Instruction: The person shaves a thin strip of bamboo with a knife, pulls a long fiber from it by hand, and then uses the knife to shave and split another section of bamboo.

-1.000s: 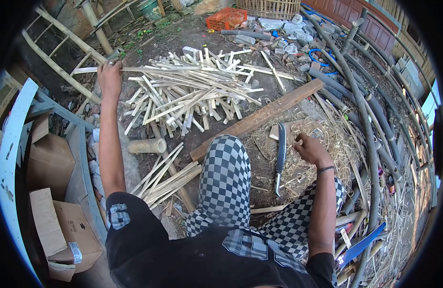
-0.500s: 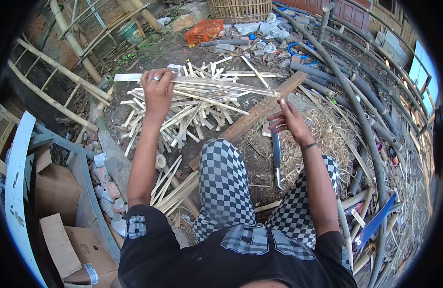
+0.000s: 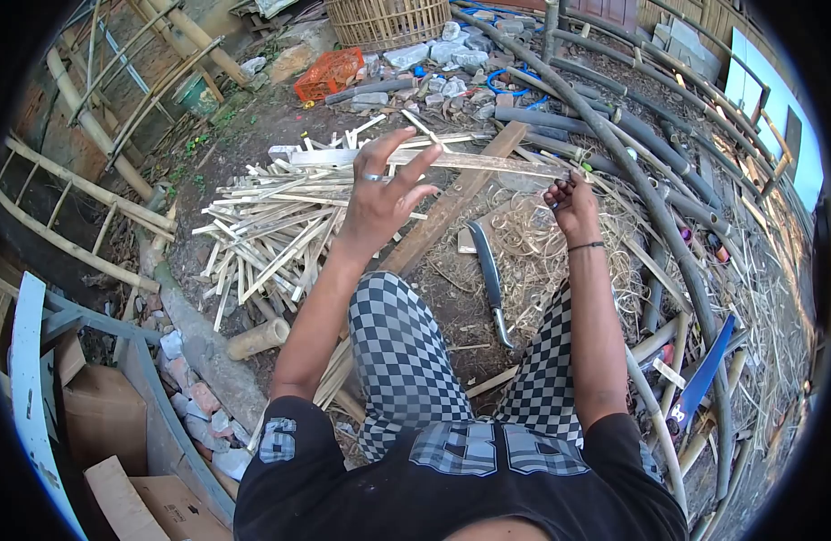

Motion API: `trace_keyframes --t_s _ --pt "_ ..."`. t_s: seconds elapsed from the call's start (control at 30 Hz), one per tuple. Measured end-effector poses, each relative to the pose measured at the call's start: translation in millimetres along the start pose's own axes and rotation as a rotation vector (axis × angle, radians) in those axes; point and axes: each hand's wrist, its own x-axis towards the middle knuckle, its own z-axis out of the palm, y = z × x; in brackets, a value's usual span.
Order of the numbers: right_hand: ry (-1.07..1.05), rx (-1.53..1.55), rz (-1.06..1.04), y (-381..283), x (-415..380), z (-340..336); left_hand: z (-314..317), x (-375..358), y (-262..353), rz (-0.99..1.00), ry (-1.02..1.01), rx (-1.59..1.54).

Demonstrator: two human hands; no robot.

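Observation:
A long, pale bamboo strip [image 3: 501,163] stretches sideways in front of me, above the ground. My right hand [image 3: 574,209] pinches its right end between closed fingers. Close to the strip's left part, my left hand [image 3: 384,194] is open with its fingers spread, a ring on one of them; the strip passes behind these fingers. Under the strip, a wooden plank [image 3: 452,206] runs slantwise away from my knee. A large knife [image 3: 489,275] lies between my legs, its handle end towards me. Left of the plank sits a heap of split bamboo sticks [image 3: 271,221].
Curled bamboo shavings [image 3: 542,239] cover the ground at right. Bamboo poles [image 3: 654,185] and a blue-bladed saw [image 3: 704,370] lie further right. An orange crate [image 3: 330,74] and a woven basket [image 3: 388,22] stand at the back. Cardboard boxes [image 3: 105,419] are at lower left.
My left hand has opened from its grip on the strip and moved right along it. My right hand has moved slightly right, its fingers now closed on the strip's end. The view has shifted.

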Motion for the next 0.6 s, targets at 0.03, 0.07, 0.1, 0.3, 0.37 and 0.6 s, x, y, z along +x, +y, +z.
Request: trace_keyframes --t_s 0.03,0.07,0.1,0.3,0.37,0.6 --pt "0.012 0.002 -0.002 -3.4 -1.1 0.0 1.1 -6.2 8.4 0.057 0.122 -0.109" --pt "0.025 -0.004 -0.022 -5.8 -1.6 0.7 0.7 -19.6 17.9 0.061 0.158 -0.068" --pt "0.041 -0.006 -0.045 -8.3 -4.8 3.1 3.4 -31.9 30.0 0.064 0.155 -0.084" --pt "-0.017 -0.001 -0.031 -2.5 2.7 1.5 -8.2 -58.9 12.1 -1.007 0.814 -1.057" --pt "-0.023 -0.006 -0.017 -0.5 2.3 4.5 -25.5 -38.3 -7.5 -0.876 0.714 -1.132" --pt "-0.079 0.020 0.042 3.5 16.4 -2.4 -32.4 21.5 -30.2 -0.584 0.650 -1.028"
